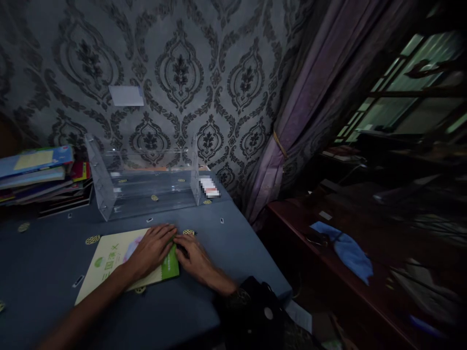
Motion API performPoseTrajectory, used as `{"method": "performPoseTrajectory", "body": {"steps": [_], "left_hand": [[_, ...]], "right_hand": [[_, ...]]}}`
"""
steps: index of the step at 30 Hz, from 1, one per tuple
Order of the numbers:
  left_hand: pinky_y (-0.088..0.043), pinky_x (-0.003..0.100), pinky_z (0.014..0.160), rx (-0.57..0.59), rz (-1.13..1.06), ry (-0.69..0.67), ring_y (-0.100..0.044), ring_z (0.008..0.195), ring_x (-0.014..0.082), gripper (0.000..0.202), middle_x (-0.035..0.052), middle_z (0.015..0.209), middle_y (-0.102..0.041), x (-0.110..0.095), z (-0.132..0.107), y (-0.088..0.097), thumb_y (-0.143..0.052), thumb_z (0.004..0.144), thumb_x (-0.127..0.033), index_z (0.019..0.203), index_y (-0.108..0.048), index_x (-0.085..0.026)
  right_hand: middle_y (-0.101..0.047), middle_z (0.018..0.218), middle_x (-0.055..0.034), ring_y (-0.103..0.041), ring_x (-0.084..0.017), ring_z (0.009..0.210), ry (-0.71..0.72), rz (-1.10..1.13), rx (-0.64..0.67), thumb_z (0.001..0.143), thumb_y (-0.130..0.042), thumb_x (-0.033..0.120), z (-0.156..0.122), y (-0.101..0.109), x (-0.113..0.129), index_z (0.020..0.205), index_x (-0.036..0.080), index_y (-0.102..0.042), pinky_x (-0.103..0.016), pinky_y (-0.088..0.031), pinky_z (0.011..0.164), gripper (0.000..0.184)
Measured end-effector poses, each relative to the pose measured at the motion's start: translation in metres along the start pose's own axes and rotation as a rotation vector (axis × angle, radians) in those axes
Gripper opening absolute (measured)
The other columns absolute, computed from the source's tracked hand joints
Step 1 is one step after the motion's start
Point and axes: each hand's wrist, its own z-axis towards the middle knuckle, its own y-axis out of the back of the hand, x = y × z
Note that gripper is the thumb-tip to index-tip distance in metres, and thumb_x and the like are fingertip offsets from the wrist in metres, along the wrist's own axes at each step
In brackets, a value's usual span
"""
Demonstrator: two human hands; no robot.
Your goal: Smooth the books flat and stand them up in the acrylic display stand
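A cream-and-green book (109, 260) with green Chinese characters on its cover lies on the blue table covering. My left hand (155, 248) rests flat on its right part, fingers stretched out toward the upper right corner. At that same corner my right hand (193, 257) has its curled fingers on the book's right edge, against the green strip. The two hands almost meet there, and the fingertips of the right one are partly hidden. Just beyond the book stands a clear acrylic rack (149, 189) with tiered shelves, near the wall.
A stack of books (44, 177) stands at the left, beside the rack. A small pixelated item (209, 187) lies right of the rack. The table's right edge drops off near a tied purple curtain (270, 165). Further right, a dark red surface (302, 233) carries a blue cloth (346, 248).
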Motion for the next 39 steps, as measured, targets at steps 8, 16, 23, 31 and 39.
{"method": "performPoseTrajectory", "body": {"steps": [8,16,23,31,39], "left_hand": [[-0.043,0.043,0.106,0.011,0.011,0.014,-0.055,0.127,0.0242,0.041,0.0089,0.139,-0.061,0.001,0.001,0.0,-0.036,0.104,-0.031,0.137,-0.056,-0.02],[-0.044,0.044,0.105,0.027,0.074,0.067,-0.055,0.128,0.0264,0.041,0.0118,0.14,-0.06,0.005,0.004,-0.004,-0.036,0.103,-0.029,0.135,-0.058,-0.016],[-0.043,0.044,0.106,0.155,0.065,0.144,-0.053,0.129,0.0278,0.042,0.0123,0.141,-0.059,0.009,0.011,0.01,-0.039,0.101,-0.03,0.136,-0.057,-0.016],[-0.038,0.047,0.109,0.214,0.013,0.129,-0.049,0.134,0.0275,0.045,0.0097,0.147,-0.054,0.017,0.009,0.018,-0.036,0.102,-0.039,0.139,-0.055,-0.022],[-0.045,0.049,0.097,0.298,0.173,0.318,-0.05,0.128,0.0322,0.043,0.0122,0.144,-0.054,0.013,0.022,0.031,-0.039,0.101,-0.035,0.136,-0.057,-0.02]], "right_hand": [[-0.037,0.157,-0.0183,-0.031,-0.032,0.146,0.02,-0.039,0.349,0.073,-0.082,0.05,-0.005,0.024,0.014,0.152,0.016,-0.036,-0.049,-0.027,0.12,0.098],[-0.041,0.155,-0.0159,-0.035,-0.029,0.144,0.078,-0.083,0.346,0.081,-0.078,0.046,-0.001,0.023,-0.001,0.149,0.018,-0.042,-0.047,-0.029,0.12,0.082],[-0.057,0.141,-0.0147,-0.049,-0.027,0.133,0.16,-0.125,0.267,0.082,-0.078,0.042,0.002,0.021,-0.007,0.137,0.019,-0.057,-0.047,-0.036,0.115,0.064],[-0.063,0.135,-0.0154,-0.056,-0.026,0.127,0.219,-0.155,0.195,0.086,-0.074,0.041,-0.004,0.018,-0.011,0.13,0.017,-0.063,-0.044,-0.041,0.111,0.052],[-0.064,0.136,-0.0129,-0.058,-0.025,0.126,0.19,-0.156,0.299,0.089,-0.071,0.036,0.024,0.034,-0.027,0.132,0.02,-0.063,-0.044,-0.041,0.11,0.047]]}}
